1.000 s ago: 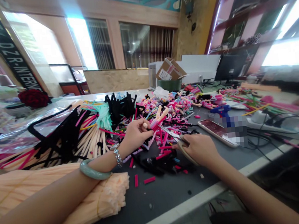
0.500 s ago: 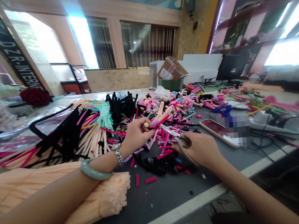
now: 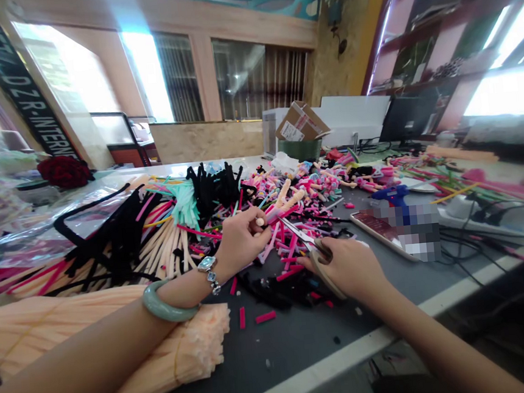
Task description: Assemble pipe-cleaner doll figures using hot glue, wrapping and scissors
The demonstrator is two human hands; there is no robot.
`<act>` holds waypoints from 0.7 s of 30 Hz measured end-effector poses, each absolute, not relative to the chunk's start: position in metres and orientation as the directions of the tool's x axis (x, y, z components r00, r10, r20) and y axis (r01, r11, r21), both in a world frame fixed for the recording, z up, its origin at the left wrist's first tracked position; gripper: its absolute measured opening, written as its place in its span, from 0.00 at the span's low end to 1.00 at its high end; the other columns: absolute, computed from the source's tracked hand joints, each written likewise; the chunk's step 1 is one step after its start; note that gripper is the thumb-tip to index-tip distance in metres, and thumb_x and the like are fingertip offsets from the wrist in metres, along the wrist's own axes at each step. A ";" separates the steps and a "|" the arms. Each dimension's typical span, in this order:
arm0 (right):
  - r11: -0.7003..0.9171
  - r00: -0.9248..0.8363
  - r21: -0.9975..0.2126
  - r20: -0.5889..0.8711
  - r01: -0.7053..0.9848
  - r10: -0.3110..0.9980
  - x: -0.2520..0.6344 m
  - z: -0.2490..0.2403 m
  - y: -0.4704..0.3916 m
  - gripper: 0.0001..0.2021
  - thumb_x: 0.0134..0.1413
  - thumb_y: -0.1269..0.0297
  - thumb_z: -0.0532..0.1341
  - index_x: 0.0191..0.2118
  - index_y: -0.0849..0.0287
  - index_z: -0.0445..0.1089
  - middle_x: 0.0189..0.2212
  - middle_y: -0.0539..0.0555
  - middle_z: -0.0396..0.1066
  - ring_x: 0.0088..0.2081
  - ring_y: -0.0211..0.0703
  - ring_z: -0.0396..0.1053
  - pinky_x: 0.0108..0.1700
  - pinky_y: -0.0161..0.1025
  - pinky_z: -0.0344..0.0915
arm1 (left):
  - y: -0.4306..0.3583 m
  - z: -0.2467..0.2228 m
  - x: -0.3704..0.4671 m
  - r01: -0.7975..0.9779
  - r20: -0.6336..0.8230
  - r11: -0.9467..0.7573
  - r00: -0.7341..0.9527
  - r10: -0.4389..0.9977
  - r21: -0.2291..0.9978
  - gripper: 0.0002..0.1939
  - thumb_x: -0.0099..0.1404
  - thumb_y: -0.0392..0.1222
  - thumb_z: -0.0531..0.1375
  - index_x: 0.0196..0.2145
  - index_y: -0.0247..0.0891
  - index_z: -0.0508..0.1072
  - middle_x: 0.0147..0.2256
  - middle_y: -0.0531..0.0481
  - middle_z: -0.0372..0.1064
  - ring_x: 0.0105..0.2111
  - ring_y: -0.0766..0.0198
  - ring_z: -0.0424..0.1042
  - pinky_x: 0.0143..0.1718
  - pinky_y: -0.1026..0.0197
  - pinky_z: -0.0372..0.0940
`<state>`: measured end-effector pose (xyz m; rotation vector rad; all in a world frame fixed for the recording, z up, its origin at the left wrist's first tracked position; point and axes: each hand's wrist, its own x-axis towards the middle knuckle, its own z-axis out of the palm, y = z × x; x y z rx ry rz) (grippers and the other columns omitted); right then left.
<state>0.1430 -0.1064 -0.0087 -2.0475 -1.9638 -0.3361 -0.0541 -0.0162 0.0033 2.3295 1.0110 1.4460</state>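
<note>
My left hand is closed on a small bundle of pink and peach pipe cleaners, whose fuzzy ends stick out past the fingertips to the right. A rounded peach tip shows between the fingers. My right hand has its fingers through the beige handles of a pair of scissors. The blades point up and left and reach the pink part of the bundle beside my left fingertips; whether they touch it I cannot tell. Below them, short pink pieces and black fuzzy scraps lie on the dark tabletop.
Peach pipe cleaners lie bundled under my left forearm. Black stems and a mint bunch lie left. A heap of pink pieces spreads behind. Right are a phone, a blue glue gun and black cables.
The scissors' blades and handles have spread a little wider apart, with the tips still by the bundle. My left hand keeps its hold almost unmoved.
</note>
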 end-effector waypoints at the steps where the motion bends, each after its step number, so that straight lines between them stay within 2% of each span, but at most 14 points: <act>1: -0.033 0.049 -0.051 0.358 0.998 0.932 0.142 -0.009 -0.107 0.26 0.52 0.36 0.52 0.24 0.56 0.66 0.21 0.54 0.71 0.26 0.46 0.69 0.26 0.37 0.43 | -0.017 0.003 -0.054 0.441 0.716 -0.750 0.284 0.638 0.493 0.03 0.52 0.34 0.60 0.25 0.37 0.67 0.19 0.58 0.59 0.20 0.73 0.58 0.24 0.70 0.54; 6: -0.035 0.070 -0.104 0.358 0.994 0.931 0.142 -0.007 -0.108 0.26 0.50 0.36 0.53 0.21 0.56 0.63 0.19 0.52 0.69 0.24 0.42 0.65 0.25 0.36 0.41 | -0.017 0.002 -0.055 0.453 0.768 -0.796 0.306 0.562 0.402 0.03 0.52 0.33 0.59 0.25 0.37 0.66 0.20 0.58 0.60 0.20 0.73 0.58 0.24 0.70 0.53; 13: 0.018 0.065 -0.257 0.310 0.966 0.949 0.144 -0.005 -0.106 0.27 0.51 0.38 0.53 0.17 0.57 0.59 0.16 0.50 0.64 0.21 0.36 0.55 0.25 0.35 0.42 | -0.018 0.004 -0.055 0.470 0.814 -0.848 0.375 0.444 0.246 0.05 0.53 0.31 0.57 0.24 0.37 0.63 0.20 0.57 0.58 0.20 0.73 0.57 0.24 0.69 0.52; 21: 0.086 0.019 -0.329 0.303 0.941 0.953 0.149 -0.012 -0.102 0.28 0.51 0.37 0.51 0.17 0.58 0.56 0.15 0.48 0.59 0.21 0.35 0.50 0.26 0.35 0.41 | -0.021 0.006 -0.053 0.451 0.837 -0.872 0.388 0.385 0.192 0.06 0.55 0.29 0.55 0.24 0.37 0.62 0.21 0.57 0.57 0.20 0.73 0.56 0.23 0.70 0.52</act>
